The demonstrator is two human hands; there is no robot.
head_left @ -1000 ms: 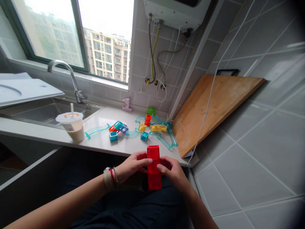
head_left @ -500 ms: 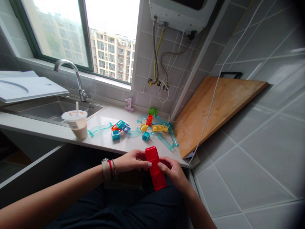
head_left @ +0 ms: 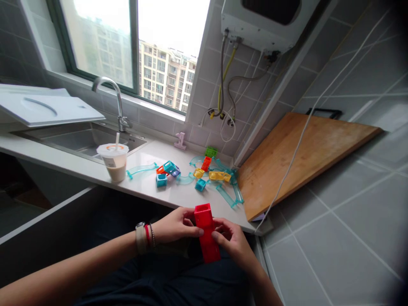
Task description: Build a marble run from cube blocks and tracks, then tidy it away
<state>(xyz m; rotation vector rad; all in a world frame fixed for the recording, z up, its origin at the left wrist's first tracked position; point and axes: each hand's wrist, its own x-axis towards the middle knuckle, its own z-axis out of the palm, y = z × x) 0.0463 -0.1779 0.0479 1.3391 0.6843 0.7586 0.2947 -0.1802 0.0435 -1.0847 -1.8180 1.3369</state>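
Note:
Above my lap, just in front of the counter edge, a red column of stacked toy blocks [head_left: 206, 238] is held between both hands. It leans slightly, and its hollow upper end faces up. My left hand [head_left: 181, 225] grips its left side, thumb across the front face. From the right, my right hand [head_left: 231, 240] pinches it with thumb and curled fingers. On the counter beyond lie a teal block [head_left: 200, 184], yellow blocks [head_left: 217, 175], an orange block [head_left: 206, 163], a green block [head_left: 211, 152], a teal-and-purple cluster [head_left: 171, 168] and clear teal track pieces [head_left: 226, 196].
A lidded drink cup with a straw [head_left: 114, 163] stands near the counter's front edge, left. Behind it are a sink [head_left: 79, 138] and faucet [head_left: 119, 102]. A wooden board [head_left: 302, 157] leans on the right wall, with a white cable [head_left: 296, 148] hanging across it.
The red column has tipped more upright, so its hollow top end now shows. Both hands keep their hold. The view has shifted, moving the counter things rightward in the picture.

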